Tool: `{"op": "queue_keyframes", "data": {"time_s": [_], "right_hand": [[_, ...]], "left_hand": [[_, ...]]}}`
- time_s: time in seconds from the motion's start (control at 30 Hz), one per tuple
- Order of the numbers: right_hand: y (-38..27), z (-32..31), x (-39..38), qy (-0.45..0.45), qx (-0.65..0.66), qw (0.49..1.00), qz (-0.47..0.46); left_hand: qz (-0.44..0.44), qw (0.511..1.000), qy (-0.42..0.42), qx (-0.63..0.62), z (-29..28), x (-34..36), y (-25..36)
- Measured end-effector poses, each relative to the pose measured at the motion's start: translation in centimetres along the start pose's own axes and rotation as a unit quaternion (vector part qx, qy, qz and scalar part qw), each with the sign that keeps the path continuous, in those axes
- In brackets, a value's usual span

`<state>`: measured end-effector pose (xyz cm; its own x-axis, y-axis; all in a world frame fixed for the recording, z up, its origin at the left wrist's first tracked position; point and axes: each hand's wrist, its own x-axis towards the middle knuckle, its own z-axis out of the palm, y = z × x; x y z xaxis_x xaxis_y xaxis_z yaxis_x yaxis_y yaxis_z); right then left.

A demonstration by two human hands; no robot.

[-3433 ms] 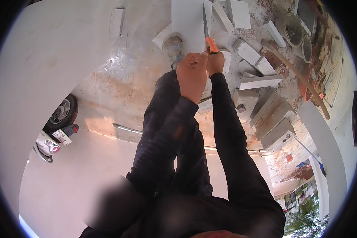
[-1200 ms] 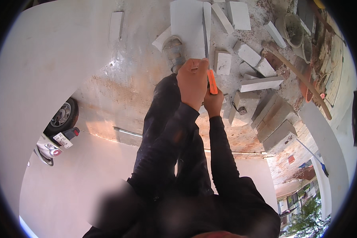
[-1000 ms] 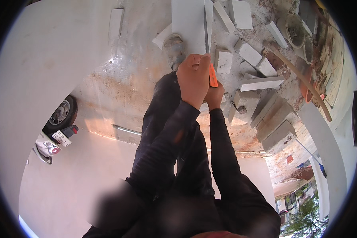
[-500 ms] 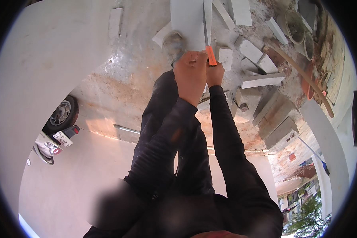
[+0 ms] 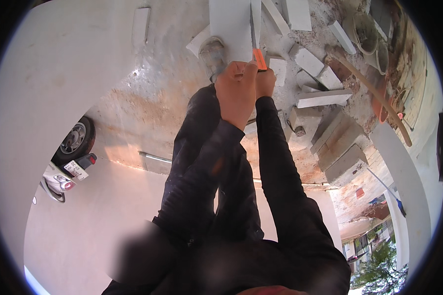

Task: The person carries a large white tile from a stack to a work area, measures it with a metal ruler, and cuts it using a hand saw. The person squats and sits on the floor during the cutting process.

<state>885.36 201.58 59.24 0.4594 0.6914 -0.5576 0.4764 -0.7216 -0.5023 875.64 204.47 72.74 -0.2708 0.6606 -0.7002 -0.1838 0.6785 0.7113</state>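
Dusty floor (image 5: 167,69), grey bucket (image 5: 350,30), contents unclear; right hand (image 5: 265,81) around orange-handled saw (image 5: 259,59), left hand (image 5: 236,93) curled, hold unclear.

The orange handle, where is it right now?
In the head view, the orange handle is at upper centre, in the right hand, beside the left hand and near the lower right corner of the large white block.

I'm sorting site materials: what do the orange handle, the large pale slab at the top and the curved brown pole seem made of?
Orange handle: probably moulded plastic, given its bright, even colour.
Large pale slab: possibly aerated concrete or plaster, being matte and chalky white; the look leaves it open.
Curved brown pole: likely dull wood, from its tone and bend.
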Motion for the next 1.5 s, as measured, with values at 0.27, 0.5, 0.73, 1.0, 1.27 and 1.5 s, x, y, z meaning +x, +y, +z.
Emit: {"op": "queue_keyframes", "data": {"time_s": [0.27,0.5,0.73,1.0,1.27,1.5], "right_hand": [[4.3,-1.5,-8.8,-0.046,-0.002,0.999,0.004],[4.3,-1.2,-7.9,-0.043,-0.017,0.999,-0.020],[5.0,-1.2,-5.6,-0.012,-0.049,0.998,-0.047],[5.5,-3.7,-15.5,-0.005,0.081,0.993,-0.091],[6.4,-2.9,-9.7,-0.021,0.019,0.999,-0.032],[2.6,-5.9,-18.1,-0.048,0.070,0.996,0.042]], "left_hand": [[0.027,0.999,0.022,0.031,-1.8,0.5,2.3],[-0.028,0.997,0.027,0.063,-1.8,0.5,0.0],[0.002,1.000,0.000,0.029,-0.5,0.2,1.5],[0.014,0.998,0.036,0.059,-2.2,0.6,1.8],[0.004,0.998,0.007,0.062,-0.1,-0.3,0.6],[0.024,0.998,0.012,0.053,-2.4,-0.6,-0.4]]}}
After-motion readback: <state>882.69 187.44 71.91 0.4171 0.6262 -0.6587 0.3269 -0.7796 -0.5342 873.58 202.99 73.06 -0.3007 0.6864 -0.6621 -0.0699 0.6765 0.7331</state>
